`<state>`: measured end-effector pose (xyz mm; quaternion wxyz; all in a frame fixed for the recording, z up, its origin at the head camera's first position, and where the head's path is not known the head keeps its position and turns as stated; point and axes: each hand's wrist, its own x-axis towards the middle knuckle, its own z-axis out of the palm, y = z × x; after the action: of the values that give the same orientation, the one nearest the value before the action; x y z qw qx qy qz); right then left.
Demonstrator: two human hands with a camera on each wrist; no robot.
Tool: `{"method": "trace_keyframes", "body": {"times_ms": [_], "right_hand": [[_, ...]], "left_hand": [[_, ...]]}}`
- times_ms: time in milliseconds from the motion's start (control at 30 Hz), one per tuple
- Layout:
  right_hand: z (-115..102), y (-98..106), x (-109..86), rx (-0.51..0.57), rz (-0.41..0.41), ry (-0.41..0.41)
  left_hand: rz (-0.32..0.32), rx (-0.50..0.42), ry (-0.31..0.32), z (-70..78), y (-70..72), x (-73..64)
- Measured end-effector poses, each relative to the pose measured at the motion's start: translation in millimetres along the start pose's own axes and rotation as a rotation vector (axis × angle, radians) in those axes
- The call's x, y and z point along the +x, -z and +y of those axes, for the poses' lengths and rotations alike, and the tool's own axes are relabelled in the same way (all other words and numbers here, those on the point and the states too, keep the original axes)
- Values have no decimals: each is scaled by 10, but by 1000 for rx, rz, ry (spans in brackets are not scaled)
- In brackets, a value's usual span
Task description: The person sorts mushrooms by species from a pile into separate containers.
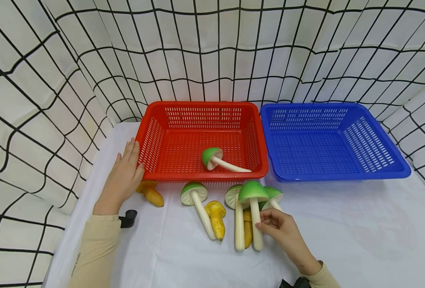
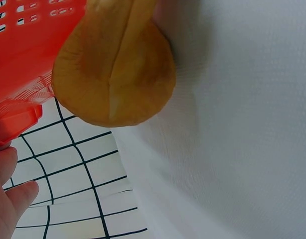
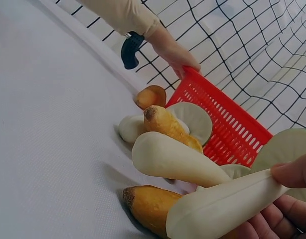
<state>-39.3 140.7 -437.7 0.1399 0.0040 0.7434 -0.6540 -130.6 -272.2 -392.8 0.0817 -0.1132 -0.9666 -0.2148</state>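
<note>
My right hand (image 1: 282, 232) pinches the white stem of a green-capped toy mushroom (image 1: 253, 193) between thumb and fingers, as the right wrist view also shows. Beside and partly behind it are two more green-capped mushrooms and a brown-yellow mushroom (image 1: 247, 228). My left hand (image 1: 121, 176) rests with straight fingers against the left side of the red basket (image 1: 201, 176). Inside that basket lies one green mushroom (image 1: 212, 158) on its side. Close to the left hand, a yellow-brown mushroom (image 2: 113, 74) lies by the basket's front left corner.
A blue basket (image 1: 342, 177) stands right of the red one. On the white cloth (image 1: 342, 240) in front lie another green mushroom (image 1: 193, 194) and a yellow mushroom (image 1: 217, 220). Black-lined white netting (image 1: 212, 52) rises behind and at the sides.
</note>
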Motion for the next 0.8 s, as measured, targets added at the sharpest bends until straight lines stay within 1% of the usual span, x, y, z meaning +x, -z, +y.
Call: {"method": "trace_keyframes", "body": {"times_ms": [133, 433, 600, 800], "right_hand": [[-9, 8, -5, 11, -5, 4], [-23, 44, 0, 40, -26, 45], [-25, 52, -2, 43, -38, 48], [-55, 49, -21, 29, -29, 46]], "left_hand": [[-3, -4, 1, 3, 2, 0], [-4, -8, 2, -4, -1, -2], [-5, -11, 3, -6, -3, -4], [-5, -7, 1, -7, -5, -4]]}}
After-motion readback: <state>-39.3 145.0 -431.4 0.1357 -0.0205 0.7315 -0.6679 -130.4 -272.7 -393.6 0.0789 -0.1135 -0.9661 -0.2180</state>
